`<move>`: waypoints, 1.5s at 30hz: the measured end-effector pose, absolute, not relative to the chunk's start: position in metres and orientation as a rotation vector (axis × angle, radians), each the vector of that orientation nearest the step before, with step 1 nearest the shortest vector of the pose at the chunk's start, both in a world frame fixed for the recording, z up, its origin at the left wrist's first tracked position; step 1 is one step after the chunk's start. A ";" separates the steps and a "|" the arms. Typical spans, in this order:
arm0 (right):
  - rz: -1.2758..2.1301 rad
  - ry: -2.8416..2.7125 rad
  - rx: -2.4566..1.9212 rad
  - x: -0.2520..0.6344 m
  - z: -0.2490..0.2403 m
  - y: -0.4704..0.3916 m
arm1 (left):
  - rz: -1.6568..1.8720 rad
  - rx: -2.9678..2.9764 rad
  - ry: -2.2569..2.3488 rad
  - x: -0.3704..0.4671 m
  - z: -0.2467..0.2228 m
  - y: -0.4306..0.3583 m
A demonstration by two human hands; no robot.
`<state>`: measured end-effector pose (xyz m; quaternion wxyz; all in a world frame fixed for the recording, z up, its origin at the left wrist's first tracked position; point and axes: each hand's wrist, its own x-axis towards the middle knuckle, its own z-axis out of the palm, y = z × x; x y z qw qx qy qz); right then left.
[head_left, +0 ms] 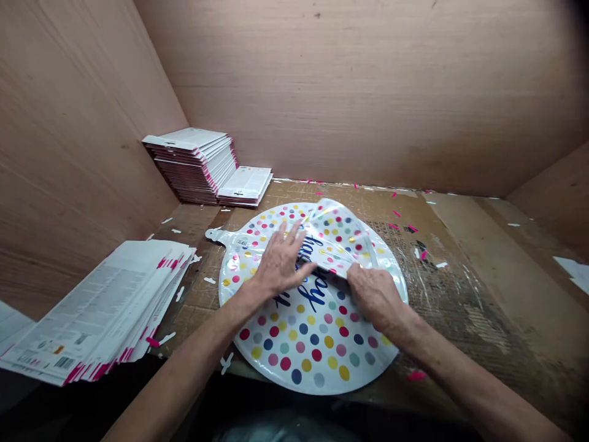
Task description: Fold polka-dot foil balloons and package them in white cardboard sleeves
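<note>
A flat round foil balloon, white with coloured dots and dark blue lettering, lies on the cardboard surface with its narrow tail pointing left. On its upper middle is a folded section of the same dotted foil, slightly blurred. My right hand is closed around the near right edge of this folded foil. Whether the fold belongs to the balloon beneath or to another one, I cannot tell. My left hand rests on the foil to the left of the fold, its fingers spread.
Printed cards form a tall stack and a lower stack at the back left. A fanned pile of cards lies at the near left edge. White and pink paper scraps are scattered over the cardboard. Wooden panels enclose the surface.
</note>
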<state>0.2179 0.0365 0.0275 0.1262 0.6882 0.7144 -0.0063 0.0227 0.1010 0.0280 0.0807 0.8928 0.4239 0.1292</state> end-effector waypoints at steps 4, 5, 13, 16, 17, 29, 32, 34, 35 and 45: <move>-0.211 2.362 2.070 0.187 0.027 -0.012 | 0.609 2.843 0.845 0.019 0.019 0.050; -0.280 2.554 1.982 0.186 0.028 -0.021 | 0.653 2.803 0.827 0.014 0.012 0.044; -0.117 3.296 1.361 0.225 0.008 0.004 | 0.917 2.367 0.665 -0.062 -0.013 0.049; -0.390 3.221 1.422 0.220 0.000 0.027 | 0.896 2.376 0.977 -0.070 -0.010 0.040; -0.474 3.161 1.541 0.216 0.000 0.033 | 0.883 2.337 1.137 -0.070 -0.010 0.038; -0.380 2.340 2.226 0.165 0.009 0.091 | 0.977 2.363 1.791 -0.054 -0.016 0.038; -0.262 2.293 2.219 0.161 0.015 0.086 | 0.668 2.648 1.564 -0.062 -0.019 0.040; 0.028 2.506 2.169 0.152 0.017 0.074 | 0.503 2.640 1.582 -0.068 -0.022 0.042; 0.181 2.678 2.056 0.144 0.017 0.067 | 0.467 2.620 1.623 -0.071 -0.023 0.043; 0.132 3.061 1.024 0.130 0.004 0.045 | 0.301 2.840 1.057 -0.076 0.029 0.086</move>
